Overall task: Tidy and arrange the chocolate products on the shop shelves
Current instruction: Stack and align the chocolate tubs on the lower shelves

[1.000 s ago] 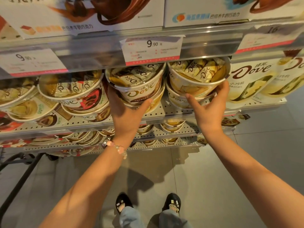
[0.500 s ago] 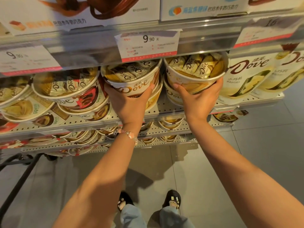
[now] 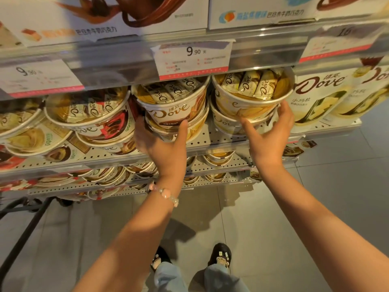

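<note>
Since the frame half a second back, both hands have dropped lower on their tubs and the fingers have loosened — the right thumb, then tucked under the rim, now points up along the tub wall.

Left hand (image 3: 162,144): cupped around the lower side of the brown tub (image 3: 170,108). Thumb extends up the front, tip just below the "Dove" lettering; the other fingers wrap the left side, tips hidden behind the tub. Grip is a curled hold, not a flat press. A bead bracelet (image 3: 166,193) sits on the wrist.

Right hand (image 3: 269,135): spread wide under the cream tub (image 3: 252,95). Thumb lies against the lower front, fingers reach up the right side to just under the rim. Fingers are curved around the wall and touch it — a loose clasp.

Tub position: both tubs are the top units of two stacks on the perforated shelf (image 3: 210,142), tilted with their clear lids toward me, wrapped chocolates visible inside. They sit just beside each other, directly under the price tag (image 3: 192,57) reading 9.90. Each rests on a second tub below.

Surroundings: more Dove tubs (image 3: 84,110) are stacked to the left. White Dove bags (image 3: 320,95) stand to the right. Boxes (image 3: 105,15) occupy the shelf above. Lower shelves hold further tubs. My shoes (image 3: 219,255) show on the tiled floor.
</note>
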`<state>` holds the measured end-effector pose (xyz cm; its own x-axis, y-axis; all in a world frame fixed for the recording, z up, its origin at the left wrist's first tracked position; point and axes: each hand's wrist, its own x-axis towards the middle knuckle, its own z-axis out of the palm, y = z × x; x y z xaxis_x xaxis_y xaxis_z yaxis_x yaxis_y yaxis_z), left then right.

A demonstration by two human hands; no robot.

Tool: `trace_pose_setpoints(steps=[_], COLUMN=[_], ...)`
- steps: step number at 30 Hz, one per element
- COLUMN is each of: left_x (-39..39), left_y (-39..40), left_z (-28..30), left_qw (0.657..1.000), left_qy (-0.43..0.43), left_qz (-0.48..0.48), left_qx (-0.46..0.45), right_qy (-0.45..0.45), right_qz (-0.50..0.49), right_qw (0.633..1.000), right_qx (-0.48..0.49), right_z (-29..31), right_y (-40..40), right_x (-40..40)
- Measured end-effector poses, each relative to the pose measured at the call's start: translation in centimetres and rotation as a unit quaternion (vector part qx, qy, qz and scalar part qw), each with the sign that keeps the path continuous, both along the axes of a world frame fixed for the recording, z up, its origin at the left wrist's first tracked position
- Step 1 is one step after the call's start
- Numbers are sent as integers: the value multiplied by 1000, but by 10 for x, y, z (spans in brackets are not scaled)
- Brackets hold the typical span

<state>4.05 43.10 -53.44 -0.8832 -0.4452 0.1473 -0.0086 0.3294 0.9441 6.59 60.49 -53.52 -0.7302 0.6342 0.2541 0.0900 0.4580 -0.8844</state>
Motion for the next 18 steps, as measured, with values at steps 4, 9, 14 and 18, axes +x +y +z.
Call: trace_pose_setpoints(steps=[4,9,14,18], left_x=[10,2,0,-3], left_y=[-1,-1,-1,-4], left_z=[2,7,10,9], left_qw=[966,936,927,928], left_qy=[-58,-99,-84,-79], left_qz=[15,-6,-13,2], left_qx=[253,338,366,364], right_qy=[-9,-47,-32,-22], right_qz=[-73,-32,-4,-18], right_qw=[989,950,943,945], right_qx=[-131,-307,-331,-327], right_z=[1,8,7,5], right_y=[6,12,14,17], right_x=[9,-7,-9,-11])
